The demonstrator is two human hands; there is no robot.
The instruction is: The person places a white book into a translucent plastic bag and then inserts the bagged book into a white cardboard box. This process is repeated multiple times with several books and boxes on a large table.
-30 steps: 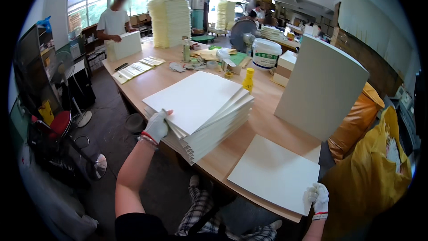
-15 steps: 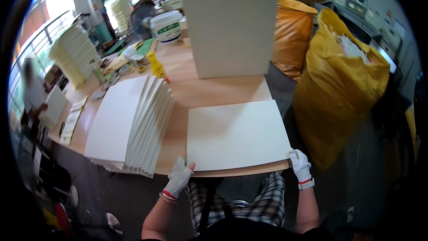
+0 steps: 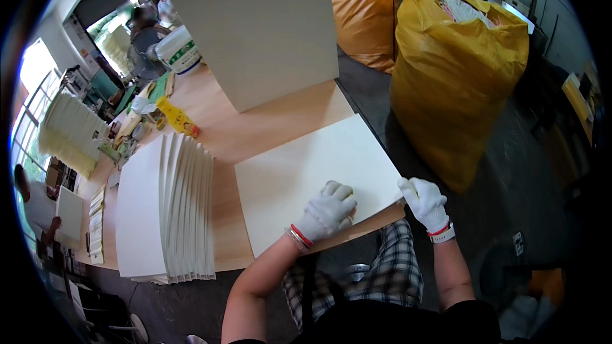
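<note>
A flat white board (image 3: 306, 175) lies on the wooden table in front of me, turned slightly, with its near edge along the table's edge. My left hand (image 3: 327, 209), in a white knitted glove, rests on the board close to its near edge. Its fingers are curled in, and whatever they may hold is hidden. At the board's near right corner my right hand (image 3: 425, 204), also gloved, has its fingers closed on the corner. Left of the board stands a fanned stack of white boards (image 3: 143, 207).
A large upright panel (image 3: 268, 32) stands on the table (image 3: 223, 143) behind the board. A yellow bottle (image 3: 176, 117) and a white bucket (image 3: 178, 51) are farther left. Filled yellow (image 3: 452, 83) and orange sacks (image 3: 366, 16) stand right of the table. At far left, a person (image 3: 39, 207) holds a board.
My left hand has moved from the board's near left corner rightward onto its surface, its fingers now curled. My right hand stays at the right corner. The view has turned to the right.
</note>
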